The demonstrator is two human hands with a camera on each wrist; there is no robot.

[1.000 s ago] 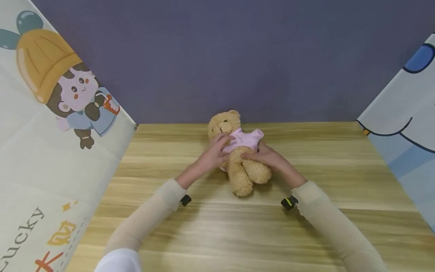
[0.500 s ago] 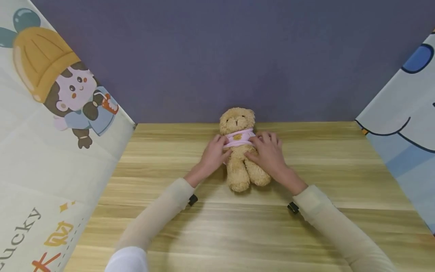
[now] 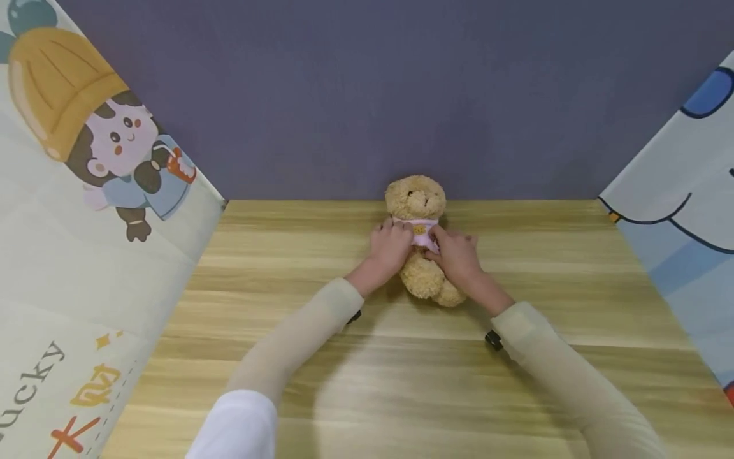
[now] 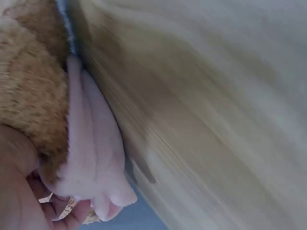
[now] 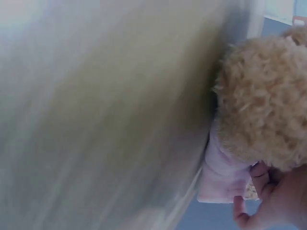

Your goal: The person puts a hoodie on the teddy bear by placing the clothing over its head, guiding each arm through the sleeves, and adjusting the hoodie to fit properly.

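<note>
A tan plush teddy bear (image 3: 417,197) in a pink shirt (image 3: 423,240) is at the back of the table, its head toward the dark wall. My left hand (image 3: 391,247) grips the bear's left-of-view side at the shirt, fingers over the cloth. On the opposite side my right hand (image 3: 460,260) holds the shirt's lower part, thumb and index finger near the hem. In the left wrist view loose pink cloth (image 4: 93,143) hangs beside the fur. A furry leg (image 5: 264,100) fills much of the right wrist view and partly covers the shirt there.
The wood-grain table (image 3: 390,382) meets a dark blue-grey wall (image 3: 344,95) behind the bear. Printed cartoon panels slope up on the left (image 3: 57,268) and right (image 3: 676,204). Each sleeve cuff carries a small black wrist camera.
The bear has turned from tilted to more upright and shifted right. Its legs now look shorter, angled toward the right. My left hand has moved right with it, curling over the shirt.
</note>
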